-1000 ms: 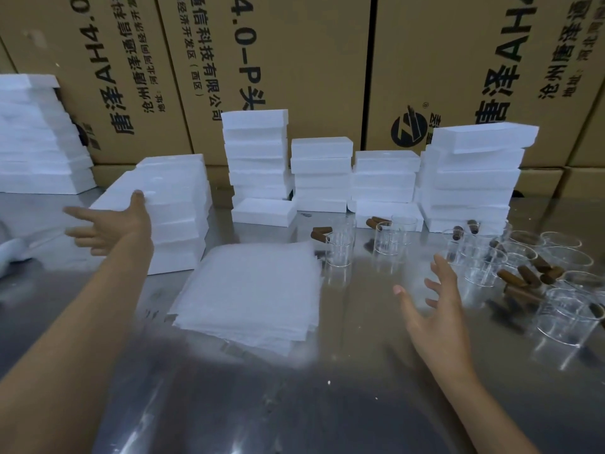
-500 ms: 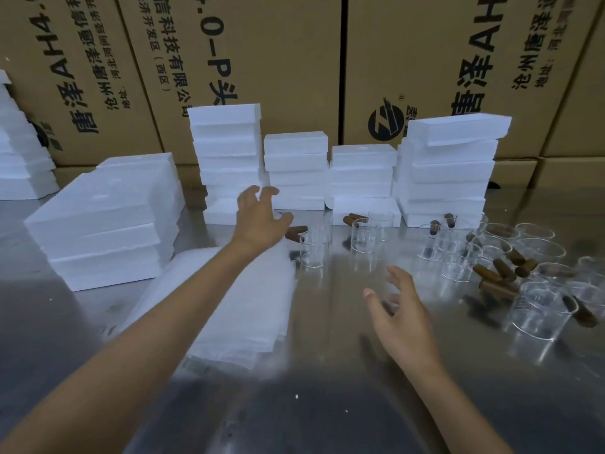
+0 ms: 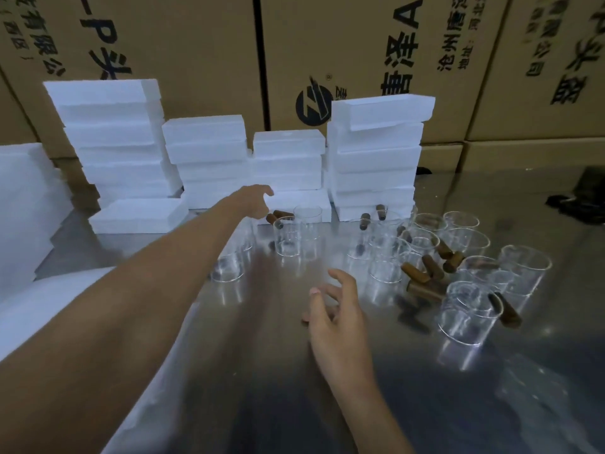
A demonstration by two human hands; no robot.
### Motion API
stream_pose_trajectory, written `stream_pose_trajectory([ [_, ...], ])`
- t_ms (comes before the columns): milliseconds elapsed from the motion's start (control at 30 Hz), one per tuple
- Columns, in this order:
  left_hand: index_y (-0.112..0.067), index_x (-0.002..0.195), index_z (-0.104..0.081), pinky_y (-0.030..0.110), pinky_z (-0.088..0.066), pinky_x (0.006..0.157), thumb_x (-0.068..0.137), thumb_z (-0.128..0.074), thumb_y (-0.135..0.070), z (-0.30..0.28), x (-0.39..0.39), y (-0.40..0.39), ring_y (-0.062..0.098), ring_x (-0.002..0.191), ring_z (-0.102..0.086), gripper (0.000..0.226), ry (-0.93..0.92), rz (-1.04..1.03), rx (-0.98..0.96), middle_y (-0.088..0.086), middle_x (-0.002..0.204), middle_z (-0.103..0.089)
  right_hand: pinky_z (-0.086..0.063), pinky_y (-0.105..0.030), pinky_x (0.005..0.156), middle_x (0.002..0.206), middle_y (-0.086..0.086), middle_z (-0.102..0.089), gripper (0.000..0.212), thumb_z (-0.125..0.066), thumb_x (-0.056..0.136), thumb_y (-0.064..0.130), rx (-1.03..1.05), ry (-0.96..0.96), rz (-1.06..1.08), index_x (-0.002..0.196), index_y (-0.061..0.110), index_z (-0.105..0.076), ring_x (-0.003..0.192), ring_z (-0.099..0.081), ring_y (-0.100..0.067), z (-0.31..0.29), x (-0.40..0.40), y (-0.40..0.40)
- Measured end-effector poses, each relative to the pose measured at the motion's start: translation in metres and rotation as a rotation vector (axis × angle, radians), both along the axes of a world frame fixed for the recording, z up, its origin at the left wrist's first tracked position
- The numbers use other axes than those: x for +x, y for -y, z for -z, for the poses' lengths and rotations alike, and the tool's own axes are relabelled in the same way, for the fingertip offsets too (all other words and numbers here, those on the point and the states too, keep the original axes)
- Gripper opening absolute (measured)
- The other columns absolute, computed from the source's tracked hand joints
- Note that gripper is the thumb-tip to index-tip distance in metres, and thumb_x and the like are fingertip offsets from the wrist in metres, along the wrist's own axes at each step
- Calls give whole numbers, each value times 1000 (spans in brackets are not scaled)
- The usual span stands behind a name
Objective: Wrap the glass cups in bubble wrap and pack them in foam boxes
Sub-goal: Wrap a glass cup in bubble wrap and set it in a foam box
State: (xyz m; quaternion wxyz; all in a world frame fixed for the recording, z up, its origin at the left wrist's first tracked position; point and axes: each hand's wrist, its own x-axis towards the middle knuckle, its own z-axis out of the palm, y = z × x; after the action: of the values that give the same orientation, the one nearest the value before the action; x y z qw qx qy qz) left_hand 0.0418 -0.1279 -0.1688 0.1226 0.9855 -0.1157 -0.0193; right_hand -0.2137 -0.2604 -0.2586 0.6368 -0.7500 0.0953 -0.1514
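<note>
Your left hand (image 3: 258,199) reaches out over the metal table (image 3: 262,371) toward the foam boxes (image 3: 288,178) stacked at the back, just above a glass cup (image 3: 288,237). Your right hand (image 3: 337,309) hovers nearer you, fingers loosely spread, beside the cluster of cups (image 3: 468,257) with brown handles.

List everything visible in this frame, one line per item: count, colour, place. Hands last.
glass cups: many, exact count unclear, clear with brown handles, right half of the table and a few mid-table
foam boxes: four stacks plus one low box at the left, white, back of the table against the cartons
bubble wrap sheets: one pile, white, near left, partly hidden by the left arm
foam block: white, far left edge, cropped
cardboard cartons: brown with black print, behind the table
dark object: black, far right, unclear
table: one, shiny metal
left hand: reaching toward the mid-table cups, holding nothing
right hand: fingers relaxed, above the table, empty
</note>
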Motion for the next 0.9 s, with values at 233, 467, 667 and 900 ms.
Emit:
stream_pose_trajectory([
  [233, -10, 113, -65, 34, -44, 90, 88, -62, -1, 23, 15, -2, 32, 114, -55, 27, 229, -30, -48, 12, 128, -60, -54, -41, 94, 123, 9, -60, 41, -50, 100, 32, 29, 10, -7, 138, 40, -38, 101, -68, -16, 3, 3, 1],
  [467, -9, 117, -69, 29, -41, 90, 94, -62, -14, -10, -5, -31, 29, 110, -59, 25, 257, -45, -276, 16, 124, -64, -53, -38, 95, 120, 9, -62, 41, -50, 99, 29, 17, 19, 3, 138, 36, -40, 100, -69, -17, 1, 3, 2],
  [667, -11, 121, -67, 28, -42, 84, 97, -57, -14, -59, -53, -73, 26, 105, -59, 27, 335, -79, -283, 10, 121, -66, -53, -41, 94, 111, 11, -62, 35, -50, 98, 21, 24, 13, 33, 127, 37, -43, 95, -69, -19, -4, 1, 1],
  [900, -19, 111, -63, 28, -48, 72, 100, -54, -16, -97, -131, -102, 21, 77, -54, 15, -9, 34, -317, 7, 88, -62, -47, -33, 97, 131, 14, -48, 67, -71, 89, 36, 45, 137, 126, 144, 37, -33, 112, -55, -10, -16, -11, 6],
])
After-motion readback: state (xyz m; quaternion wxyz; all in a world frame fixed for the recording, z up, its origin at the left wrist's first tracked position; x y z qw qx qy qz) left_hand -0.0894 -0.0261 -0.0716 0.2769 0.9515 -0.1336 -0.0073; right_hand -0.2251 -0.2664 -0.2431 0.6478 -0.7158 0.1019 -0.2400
